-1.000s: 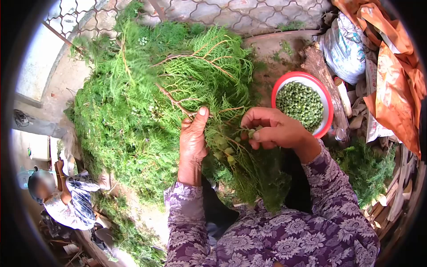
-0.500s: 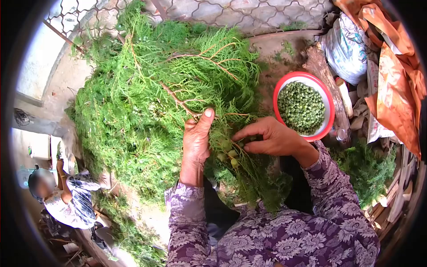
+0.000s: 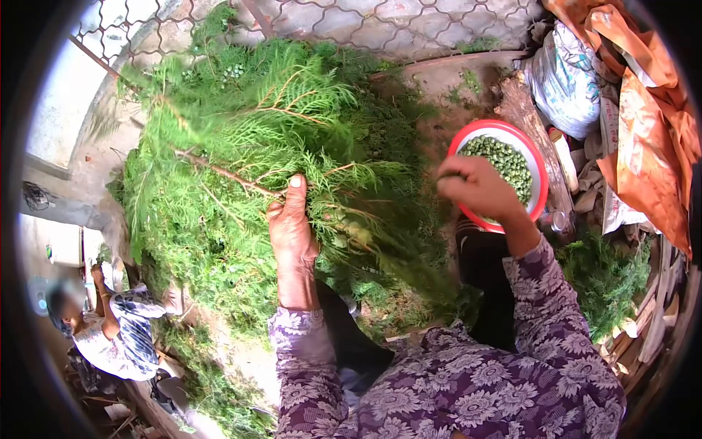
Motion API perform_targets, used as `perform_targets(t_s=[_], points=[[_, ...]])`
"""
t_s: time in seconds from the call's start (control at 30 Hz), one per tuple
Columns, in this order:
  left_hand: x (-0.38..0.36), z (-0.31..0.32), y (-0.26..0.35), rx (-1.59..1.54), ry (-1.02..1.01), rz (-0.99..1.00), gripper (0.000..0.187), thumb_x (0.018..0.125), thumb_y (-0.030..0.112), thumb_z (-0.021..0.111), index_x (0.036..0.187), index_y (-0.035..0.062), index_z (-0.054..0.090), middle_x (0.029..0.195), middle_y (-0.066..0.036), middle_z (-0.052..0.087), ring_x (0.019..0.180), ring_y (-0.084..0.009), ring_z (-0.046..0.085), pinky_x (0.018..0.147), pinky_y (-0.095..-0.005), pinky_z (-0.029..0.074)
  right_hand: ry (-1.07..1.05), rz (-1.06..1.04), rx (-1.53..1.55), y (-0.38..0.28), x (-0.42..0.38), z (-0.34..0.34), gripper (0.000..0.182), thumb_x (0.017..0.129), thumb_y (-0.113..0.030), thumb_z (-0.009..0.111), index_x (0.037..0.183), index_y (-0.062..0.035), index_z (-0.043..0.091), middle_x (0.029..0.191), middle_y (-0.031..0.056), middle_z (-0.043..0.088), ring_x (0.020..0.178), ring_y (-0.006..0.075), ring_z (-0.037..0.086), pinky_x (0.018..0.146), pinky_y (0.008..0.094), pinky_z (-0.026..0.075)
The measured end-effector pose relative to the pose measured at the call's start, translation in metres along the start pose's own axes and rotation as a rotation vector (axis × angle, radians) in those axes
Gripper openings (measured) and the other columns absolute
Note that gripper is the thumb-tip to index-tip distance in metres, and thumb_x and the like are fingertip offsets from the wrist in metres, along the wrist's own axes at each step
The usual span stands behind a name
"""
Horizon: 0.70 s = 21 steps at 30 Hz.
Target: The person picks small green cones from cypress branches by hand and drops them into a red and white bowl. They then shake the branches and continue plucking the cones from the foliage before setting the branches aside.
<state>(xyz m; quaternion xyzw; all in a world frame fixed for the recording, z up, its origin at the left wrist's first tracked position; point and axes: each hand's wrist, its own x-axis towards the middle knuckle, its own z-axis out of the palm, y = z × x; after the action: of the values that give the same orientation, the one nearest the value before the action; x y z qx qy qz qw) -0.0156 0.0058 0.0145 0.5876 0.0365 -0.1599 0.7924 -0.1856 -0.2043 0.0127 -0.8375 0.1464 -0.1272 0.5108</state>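
My left hand (image 3: 292, 241) is closed around the woody stem of a leafy conifer branch (image 3: 227, 174), thumb on top. The branch's feathery green sprays spread to the upper left and hang to the lower right, where they blur. My right hand (image 3: 479, 189) is at the near left rim of a red-edged white bowl (image 3: 542, 172), covering part of it. Its fingers are curled and somewhat smeared; what is in them, if anything, is hidden. Many small green cones (image 3: 513, 167) fill the bowl.
A big heap of cut greenery (image 3: 190, 256) lies under the branch. A log (image 3: 528, 117), a white sack (image 3: 567, 80) and orange sheeting (image 3: 651, 139) stand at the right. Wire fencing (image 3: 409, 29) runs along the back. Another person (image 3: 121, 333) sits at the lower left.
My right hand has left the sprays and moved right to the bowl, its fingers now curled. My left hand has shifted left and slightly down with the branch, which swings left.
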Motion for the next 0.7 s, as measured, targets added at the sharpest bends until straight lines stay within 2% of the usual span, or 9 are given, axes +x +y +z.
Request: perform_targets(t_s=[0.13,0.2,0.33,0.37,0.4,0.5,0.6,0.63,0.7], points=[[0.003,-0.002,-0.005,-0.118,-0.044,-0.043,0.031,0.073,0.023,0.075,0.083,0.0087,0.049,0.088,-0.005,0.059,0.087,-0.0158,0.052,0.09,-0.0376,0.036,0.236,0.17,-0.031,0.051,0.004,-0.035,0.016,0.072,-0.009,0.056,0.086,-0.0005,0.06,0.074,0.0056,0.057,0.068,0.011,0.052,0.062,0.0247,0.042],[0.0,0.002,-0.002,-0.073,-0.041,-0.059,0.029,0.073,0.023,0.074,0.079,0.0086,0.049,0.087,-0.005,0.059,0.086,-0.0156,0.051,0.09,-0.0372,0.035,0.489,-0.047,-0.881,0.07,0.003,-0.045,0.016,0.075,-0.008,0.055,0.089,-0.0007,0.06,0.079,0.003,0.059,0.072,0.0085,0.054,0.064,0.0236,0.043],[0.0,0.002,-0.009,-0.049,-0.049,-0.08,0.028,0.075,0.025,0.073,0.076,0.0083,0.05,0.083,-0.004,0.057,0.084,-0.0157,0.05,0.084,-0.0362,0.039,0.465,-0.059,-1.026,0.067,0.005,-0.048,0.015,0.077,-0.005,0.056,0.09,-0.0001,0.06,0.082,0.0004,0.059,0.074,0.0067,0.054,0.066,0.022,0.044],[0.002,-0.002,-0.014,-0.032,-0.13,-0.075,0.041,0.073,0.031,0.074,0.089,0.0038,0.047,0.085,-0.005,0.055,0.084,-0.0154,0.048,0.081,-0.0335,0.04,0.377,0.006,-0.573,0.065,0.007,-0.042,0.016,0.073,-0.006,0.06,0.089,-0.0011,0.061,0.08,0.0035,0.06,0.073,0.0113,0.056,0.067,0.0241,0.045],[0.003,-0.003,-0.018,-0.032,-0.125,-0.074,0.041,0.073,0.031,0.074,0.089,0.0038,0.047,0.085,-0.005,0.055,0.084,-0.0154,0.048,0.081,-0.0335,0.04,0.281,0.071,-0.12,0.059,0.009,-0.034,0.018,0.069,-0.007,0.064,0.087,-0.0022,0.061,0.078,0.0067,0.061,0.071,0.0158,0.058,0.067,0.0262,0.045],[-0.004,0.002,-0.022,0.125,-0.021,-0.093,0.073,0.069,0.039,0.076,0.106,-0.0051,0.032,0.089,-0.009,0.051,0.081,-0.0147,0.046,0.077,-0.0283,0.04,0.064,0.013,0.46,0.005,0.013,0.002,0.01,0.072,-0.004,0.064,0.082,-0.0022,0.061,0.075,-0.0026,0.056,0.071,0.0053,0.052,0.062,0.0209,0.042],[-0.001,-0.002,-0.033,0.138,-0.188,-0.045,0.038,0.078,0.033,0.069,0.086,-0.0012,0.056,0.074,-0.001,0.055,0.066,-0.0082,0.045,0.06,-0.0217,0.039,-0.009,-0.299,0.185,-0.028,0.008,0.035,0.013,0.071,-0.003,0.063,0.084,-0.0041,0.061,0.076,0.0023,0.056,0.072,0.013,0.055,0.062,0.0258,0.043],[-0.005,0.002,-0.031,0.142,-0.186,-0.046,0.038,0.078,0.033,0.069,0.086,-0.0012,0.056,0.074,-0.001,0.055,0.066,-0.0082,0.045,0.06,-0.0217,0.039,-0.035,-0.462,0.05,-0.033,0.008,0.043,0.015,0.071,-0.003,0.063,0.085,-0.0052,0.061,0.077,0.0045,0.056,0.073,0.0172,0.056,0.062,0.0278,0.044],[-0.011,0.01,-0.031,0.138,-0.182,0.06,0.027,0.082,0.029,0.065,0.075,0.0029,0.063,0.067,0.003,0.055,0.059,-0.0056,0.043,0.053,-0.021,0.036,-0.027,-0.451,0.002,-0.037,0.006,0.056,0.016,0.071,-0.003,0.062,0.086,-0.0065,0.061,0.079,0.0064,0.056,0.073,0.021,0.056,0.062,0.0299,0.045]])
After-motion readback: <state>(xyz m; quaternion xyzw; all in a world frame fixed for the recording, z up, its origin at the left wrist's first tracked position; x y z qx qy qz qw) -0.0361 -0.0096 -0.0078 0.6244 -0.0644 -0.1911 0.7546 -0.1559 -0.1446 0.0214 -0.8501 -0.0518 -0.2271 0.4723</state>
